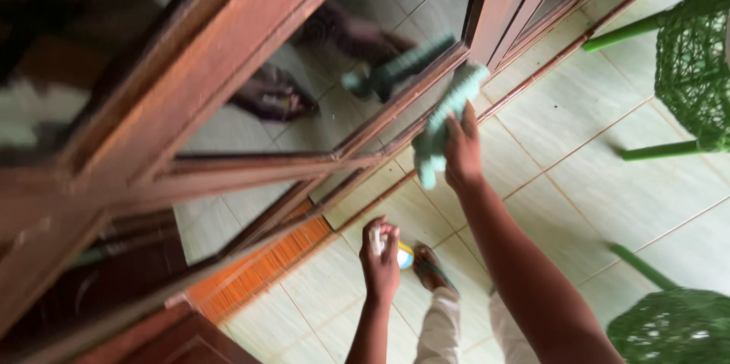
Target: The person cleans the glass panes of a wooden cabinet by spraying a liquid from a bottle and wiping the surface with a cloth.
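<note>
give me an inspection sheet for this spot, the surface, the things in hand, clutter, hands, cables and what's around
Surface: glass door pane in a brown wooden frame; it reflects the floor and the cloth.
Things in hand: teal cloth pressed against the frame's lower edge; small spray bottle, mostly hidden by the hand.
Clutter: nothing seen.
Hands: right hand on the cloth, fingers spread over it; left hand closed round the bottle, held lower.
Cables: nothing seen.
Surroundings: pale tiled floor; two green woven chairs to the right; orange ribbed mat at the door's foot; a sandalled foot below the hands.
</note>
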